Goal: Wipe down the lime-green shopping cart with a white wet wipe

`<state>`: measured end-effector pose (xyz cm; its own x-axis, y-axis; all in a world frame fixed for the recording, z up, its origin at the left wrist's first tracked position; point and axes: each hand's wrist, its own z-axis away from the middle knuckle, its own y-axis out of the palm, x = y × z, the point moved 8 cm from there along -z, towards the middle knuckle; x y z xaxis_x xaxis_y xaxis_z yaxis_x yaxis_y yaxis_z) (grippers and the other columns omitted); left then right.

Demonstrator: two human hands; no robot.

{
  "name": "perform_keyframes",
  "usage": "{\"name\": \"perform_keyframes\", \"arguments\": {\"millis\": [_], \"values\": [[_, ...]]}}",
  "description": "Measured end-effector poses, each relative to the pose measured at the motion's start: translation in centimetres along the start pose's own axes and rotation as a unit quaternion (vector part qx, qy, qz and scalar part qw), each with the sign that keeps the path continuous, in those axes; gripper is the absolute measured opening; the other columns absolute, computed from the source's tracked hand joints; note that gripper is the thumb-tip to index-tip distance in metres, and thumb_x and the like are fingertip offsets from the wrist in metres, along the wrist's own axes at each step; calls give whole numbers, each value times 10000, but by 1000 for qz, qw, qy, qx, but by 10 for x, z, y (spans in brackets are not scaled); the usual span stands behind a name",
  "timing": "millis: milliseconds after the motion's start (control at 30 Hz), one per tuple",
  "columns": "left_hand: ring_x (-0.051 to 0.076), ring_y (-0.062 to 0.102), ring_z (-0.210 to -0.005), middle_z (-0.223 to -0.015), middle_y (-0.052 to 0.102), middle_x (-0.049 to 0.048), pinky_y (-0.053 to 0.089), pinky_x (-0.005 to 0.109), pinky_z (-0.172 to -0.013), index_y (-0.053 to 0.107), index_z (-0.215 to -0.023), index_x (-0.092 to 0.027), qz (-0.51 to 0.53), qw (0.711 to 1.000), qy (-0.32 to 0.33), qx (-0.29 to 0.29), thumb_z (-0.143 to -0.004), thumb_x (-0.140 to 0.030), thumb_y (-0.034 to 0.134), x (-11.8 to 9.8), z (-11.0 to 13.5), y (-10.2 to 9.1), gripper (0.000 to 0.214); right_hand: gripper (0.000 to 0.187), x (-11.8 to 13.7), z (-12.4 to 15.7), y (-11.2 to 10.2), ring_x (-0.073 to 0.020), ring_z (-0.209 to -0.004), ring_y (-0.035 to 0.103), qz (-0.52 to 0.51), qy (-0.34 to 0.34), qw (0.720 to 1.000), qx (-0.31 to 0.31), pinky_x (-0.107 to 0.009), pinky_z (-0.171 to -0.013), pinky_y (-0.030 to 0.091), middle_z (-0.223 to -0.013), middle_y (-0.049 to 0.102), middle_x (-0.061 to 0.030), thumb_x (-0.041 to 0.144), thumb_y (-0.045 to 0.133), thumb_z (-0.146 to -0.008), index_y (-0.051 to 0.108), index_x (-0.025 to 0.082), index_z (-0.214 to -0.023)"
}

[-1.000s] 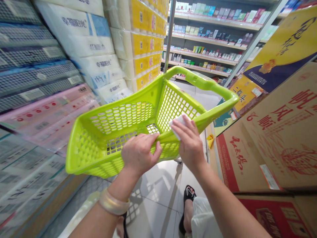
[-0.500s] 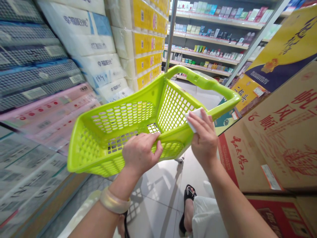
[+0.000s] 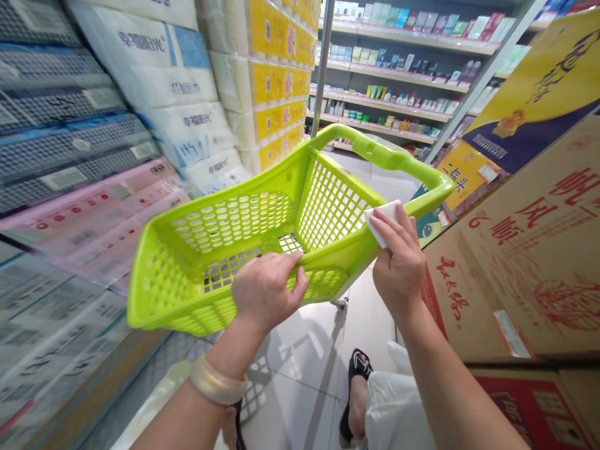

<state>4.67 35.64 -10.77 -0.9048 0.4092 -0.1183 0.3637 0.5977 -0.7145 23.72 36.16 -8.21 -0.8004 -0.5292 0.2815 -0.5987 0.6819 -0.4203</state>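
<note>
A lime-green plastic shopping basket (image 3: 323, 259) on a wheeled frame spans the middle of the view, its lattice walls and floor showing. My left hand (image 3: 267, 284) is closed over the near rim, thumb on the outside. Further right, my right hand (image 3: 398, 250) presses a folded white wipe (image 3: 382, 222) against the same rim, close to where the looped handle (image 3: 389, 156) begins. The fingers lie over the wipe and cover part of it. A pale gold bangle (image 3: 218, 380) circles my left wrist.
Packs of tissue paper (image 3: 197, 119) are stacked along the left, with yellow-labelled packs (image 3: 276, 75) behind. Cardboard cartons (image 3: 529, 250) line the right side. Shelves of small boxes and bottles (image 3: 398, 69) stand at the back. A metal pole (image 3: 323, 69) rises beyond the basket.
My right hand has slid a little to the right along the rim with the wipe, toward the handle. My left hand and the basket have stayed in place.
</note>
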Motion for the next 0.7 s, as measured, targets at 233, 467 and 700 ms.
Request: {"name": "perform_keyframes", "arguments": {"millis": [233,467,700], "values": [[199,695,-717,-822,773,14,457,318,-618,730,-953,-209,8,1000,8,-9,-843,-271,531,0,-1,0,236,462,35,13,27,-197,-1358,483,-42,-91,988,119,-428,-1163,386,-1252,693,-47,5,388,-919,660,206,-1233],[200,694,-725,-814,769,11,467,314,-649,730,-921,-215,-4,1000,17,-25,-845,-278,545,4,3,-1,210,526,8,1,4,-220,-1366,473,-19,-13,999,26,-520,-1169,347,-1238,696,-59,-29,357,-883,655,213,-1243],[191,684,-693,-788,762,9,452,320,-636,725,-908,-219,5,1000,-1,-29,-855,-282,537,9,5,-2,205,500,5,-1,3,-211,-1351,491,-41,-26,998,45,-473,-1165,358,-1229,702,-63,-20,366,-892,655,203,-1234]]}}
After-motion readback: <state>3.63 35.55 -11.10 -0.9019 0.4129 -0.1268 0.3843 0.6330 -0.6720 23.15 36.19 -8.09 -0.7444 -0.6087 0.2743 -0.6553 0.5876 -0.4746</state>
